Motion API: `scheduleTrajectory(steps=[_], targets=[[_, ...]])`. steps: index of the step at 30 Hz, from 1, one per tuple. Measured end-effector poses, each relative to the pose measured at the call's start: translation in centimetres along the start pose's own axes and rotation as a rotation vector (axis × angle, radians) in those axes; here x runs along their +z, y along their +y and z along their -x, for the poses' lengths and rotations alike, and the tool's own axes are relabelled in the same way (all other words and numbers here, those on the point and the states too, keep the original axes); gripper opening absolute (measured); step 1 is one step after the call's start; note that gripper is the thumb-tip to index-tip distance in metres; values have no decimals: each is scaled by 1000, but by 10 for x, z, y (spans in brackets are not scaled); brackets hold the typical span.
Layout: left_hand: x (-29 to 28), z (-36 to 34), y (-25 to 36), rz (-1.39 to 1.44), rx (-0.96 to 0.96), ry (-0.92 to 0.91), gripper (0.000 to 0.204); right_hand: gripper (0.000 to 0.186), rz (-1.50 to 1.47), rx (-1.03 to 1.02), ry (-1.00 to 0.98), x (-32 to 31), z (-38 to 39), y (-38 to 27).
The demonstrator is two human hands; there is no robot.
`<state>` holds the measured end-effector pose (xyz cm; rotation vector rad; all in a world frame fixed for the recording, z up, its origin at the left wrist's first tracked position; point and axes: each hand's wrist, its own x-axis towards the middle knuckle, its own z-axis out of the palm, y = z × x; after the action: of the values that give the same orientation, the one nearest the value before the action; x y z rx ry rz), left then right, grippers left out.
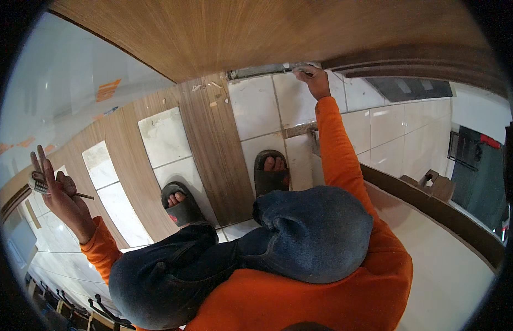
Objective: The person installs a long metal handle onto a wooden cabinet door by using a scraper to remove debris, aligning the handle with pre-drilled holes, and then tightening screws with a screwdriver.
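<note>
My left hand [60, 198], out at the left, grips a small tool with a grey ribbed end [38, 182] on one side and a thin metal shaft [84, 196] on the other. Two of its fingers point up; the exact kind of tool is unclear. My right hand [317, 81] reaches far forward to the foot of a large brown wood-grain panel [229, 38]. Its bent fingers are at a greyish piece [307, 66] by the panel's lower edge, and I cannot make out what they hold.
Wood-grain boards [204, 121] lie over white floor tiles [256, 105], with wood chips [215, 85] near the panel. My sandalled feet stand between my hands. A pale glossy panel [58, 83] rises at left. A brown-edged white board [433, 265] is at right, near a brown block [436, 185].
</note>
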<state>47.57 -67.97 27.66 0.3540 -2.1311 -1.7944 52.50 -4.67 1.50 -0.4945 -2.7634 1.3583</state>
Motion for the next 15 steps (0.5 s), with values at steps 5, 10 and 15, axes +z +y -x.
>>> scheduleTrajectory(steps=[5,10,15], targets=[[15,6,4,-3,19,-15,52,20,31,-27,-92,2,-3,-7],[10,3,0,-13,7,-30,50,22,309,-119,-85,0,-7,-36],[26,2,-1,-69,5,-10,50,22,634,-349,-6,10,-12,-35]])
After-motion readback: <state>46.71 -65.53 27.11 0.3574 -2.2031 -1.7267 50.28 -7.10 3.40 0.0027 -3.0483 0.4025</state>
